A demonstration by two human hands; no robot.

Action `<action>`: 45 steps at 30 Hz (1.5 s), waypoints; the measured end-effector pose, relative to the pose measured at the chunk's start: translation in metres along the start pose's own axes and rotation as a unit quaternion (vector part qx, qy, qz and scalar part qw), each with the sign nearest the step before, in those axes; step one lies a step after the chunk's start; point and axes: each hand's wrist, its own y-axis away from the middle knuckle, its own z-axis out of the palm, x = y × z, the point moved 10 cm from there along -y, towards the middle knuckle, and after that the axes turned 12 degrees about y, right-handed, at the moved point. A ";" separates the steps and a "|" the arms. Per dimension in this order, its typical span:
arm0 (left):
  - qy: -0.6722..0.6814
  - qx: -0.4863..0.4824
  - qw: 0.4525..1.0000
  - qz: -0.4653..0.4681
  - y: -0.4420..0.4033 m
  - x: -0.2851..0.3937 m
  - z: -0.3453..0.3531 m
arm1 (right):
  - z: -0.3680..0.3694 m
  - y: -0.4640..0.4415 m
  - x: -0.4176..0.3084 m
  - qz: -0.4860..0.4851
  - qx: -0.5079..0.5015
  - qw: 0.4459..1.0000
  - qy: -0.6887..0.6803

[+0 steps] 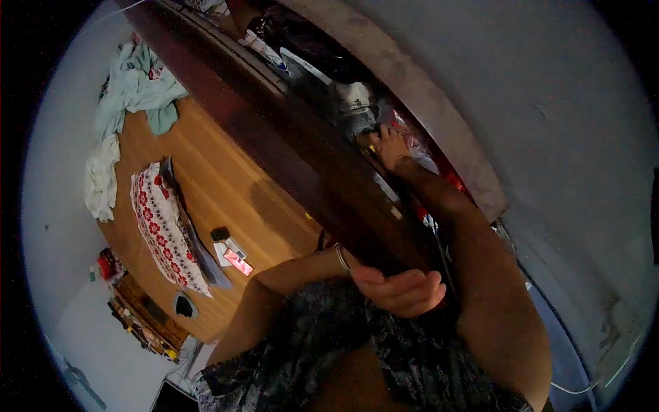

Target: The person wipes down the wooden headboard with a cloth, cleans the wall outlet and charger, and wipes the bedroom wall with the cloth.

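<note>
My right hand [391,147] reaches into a long, narrow compartment beside the wall. Its fingers are spread over loose items, close to clear plastic wrapping [427,159] and a small red-and-white packet [395,118]. Dim light hides whether the fingertips touch anything. My left hand [405,292], with a thin bangle [342,259] at the wrist, hangs before my body. Its palm shows, the fingers bend loosely, and no object is visible in it. A dark wooden panel [302,165] runs along the compartment, close to the left hand.
On the wooden surface [213,147] lie a floral pillow [161,226], a pink-screened phone [238,261], a small black item [220,233] and rumpled pale green cloth [141,89]. A pale ledge [439,103] and grey wall [549,103] border the compartment. White and dark items [353,96] crowd inside it.
</note>
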 end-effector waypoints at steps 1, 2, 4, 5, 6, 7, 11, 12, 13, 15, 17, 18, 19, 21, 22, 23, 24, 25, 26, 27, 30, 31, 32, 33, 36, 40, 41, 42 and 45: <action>0.003 -0.003 1.000 0.000 0.000 -0.001 0.000 | 0.003 0.000 0.003 0.016 0.012 1.000 0.016; 0.004 -0.004 1.000 0.001 0.000 -0.002 0.000 | 0.004 -0.001 0.004 0.006 -0.083 0.996 -0.036; 0.001 -0.004 1.000 0.001 0.000 -0.002 -0.001 | -0.012 0.006 0.002 -0.007 -0.180 0.980 -0.086; 0.000 -0.005 1.000 0.001 0.000 -0.002 -0.001 | -0.012 0.008 0.007 0.027 -0.221 0.969 -0.106; 0.000 -0.004 1.000 -0.002 0.000 -0.002 -0.002 | -0.002 0.011 0.008 0.042 -0.244 0.962 -0.115; 0.000 -0.007 1.000 -0.001 0.000 -0.001 -0.002 | 0.001 0.014 0.009 0.057 -0.267 0.954 -0.124; 0.004 -0.012 1.000 0.011 0.002 0.002 -0.003 | -0.011 0.009 0.016 0.063 -0.145 0.974 -0.163; 0.007 -0.014 1.000 0.013 0.001 0.002 -0.004 | -0.063 0.002 0.017 0.031 -0.041 0.978 -0.204; 0.009 -0.019 1.000 0.013 0.000 0.004 -0.005 | -0.103 -0.005 0.008 -0.016 -0.013 0.978 -0.206; 0.001 -0.033 0.999 0.013 -0.003 -0.001 -0.003 | -0.187 -0.037 -0.009 -0.057 0.101 0.978 -0.171; -0.015 -0.014 1.000 0.009 -0.014 -0.003 -0.006 | -0.203 -0.055 -0.010 -0.040 0.179 0.975 -0.123; -0.024 0.017 1.000 0.001 -0.022 -0.003 -0.009 | -0.190 -0.067 -0.009 -0.032 0.146 0.977 -0.155; -0.007 0.012 1.000 -0.006 -0.028 -0.013 -0.007 | -0.186 -0.086 -0.002 -0.036 0.144 0.975 -0.166; 0.012 0.017 0.998 -0.052 -0.036 -0.025 -0.001 | -0.214 -0.096 0.002 -0.045 0.101 0.973 -0.204; 0.047 -0.007 0.998 -0.032 -0.029 -0.021 0.015 | -0.223 -0.082 -0.003 -0.047 0.052 0.970 -0.234; 0.030 0.017 0.998 -0.045 -0.032 -0.024 0.018 | -0.231 -0.074 -0.002 -0.055 0.028 0.966 -0.252; 0.009 0.046 0.998 -0.051 -0.036 -0.030 0.021 | -0.248 -0.063 -0.001 -0.065 0.008 0.959 -0.276; 0.003 0.049 0.998 -0.050 -0.039 -0.035 0.029 | -0.267 -0.051 0.000 -0.073 -0.009 0.950 -0.305; 0.016 0.038 0.997 -0.064 -0.041 -0.037 0.037 | -0.288 -0.040 0.000 -0.077 -0.028 0.938 -0.338; 0.030 0.025 0.996 -0.079 -0.043 -0.040 0.044 | -0.309 -0.035 0.003 -0.077 -0.049 0.923 -0.374; 0.040 -0.032 0.995 -0.089 -0.050 -0.049 0.069 | -0.372 -0.016 0.015 -0.044 -0.127 0.840 -0.525; 0.056 -0.009 0.993 -0.104 -0.053 -0.054 0.073 | -0.387 -0.013 0.021 -0.017 -0.155 0.800 -0.579; 0.063 -0.007 0.993 -0.100 -0.058 -0.054 0.080 | -0.399 -0.008 0.027 0.016 -0.181 0.757 -0.628; 0.055 -0.011 0.992 -0.114 -0.061 -0.058 0.087 | -0.407 -0.007 0.034 0.055 -0.205 0.714 -0.668; 0.056 -0.002 0.991 -0.120 -0.073 -0.066 0.098 | -0.422 -0.035 0.062 0.047 -0.189 0.741 -0.642; 0.088 0.030 0.990 -0.107 -0.076 -0.073 0.120 | -0.475 -0.051 0.081 -0.094 0.054 0.935 -0.339; 0.088 0.046 0.990 -0.096 -0.076 -0.076 0.124 | -0.510 -0.038 0.081 -0.099 0.184 0.951 -0.229; 0.087 0.062 0.991 -0.085 -0.076 -0.079 0.128 | -0.529 -0.030 0.079 -0.094 0.186 0.951 -0.227; 0.063 0.049 0.993 -0.090 -0.066 -0.082 0.136 | -0.547 0.012 0.055 -0.082 0.111 0.984 -0.109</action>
